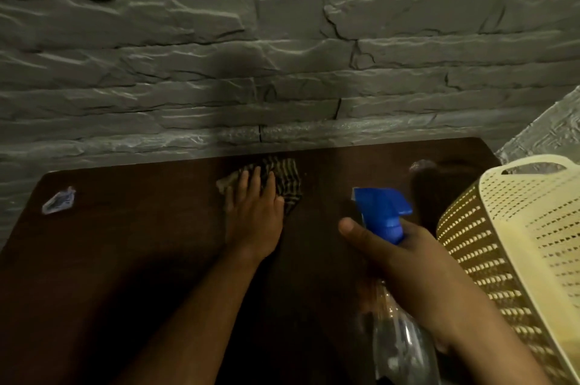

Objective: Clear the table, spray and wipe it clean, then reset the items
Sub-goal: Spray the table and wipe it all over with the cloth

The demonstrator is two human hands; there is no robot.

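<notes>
A dark brown wooden table [141,243] fills the lower half of the view, set against a grey stone wall. My left hand [254,215] lies flat with straight fingers on a striped cloth [287,179] near the table's far edge, pressing it down. My right hand [398,256] grips the neck of a clear spray bottle [405,350] with a blue trigger head [383,212], held above the table's right part, nozzle pointing away from me to the left.
A cream perforated plastic basket [508,246] stands at the table's right side, close to my right hand. A small clear plastic wrapper [59,201] lies near the far left corner. A dark object [436,184] stands behind the basket.
</notes>
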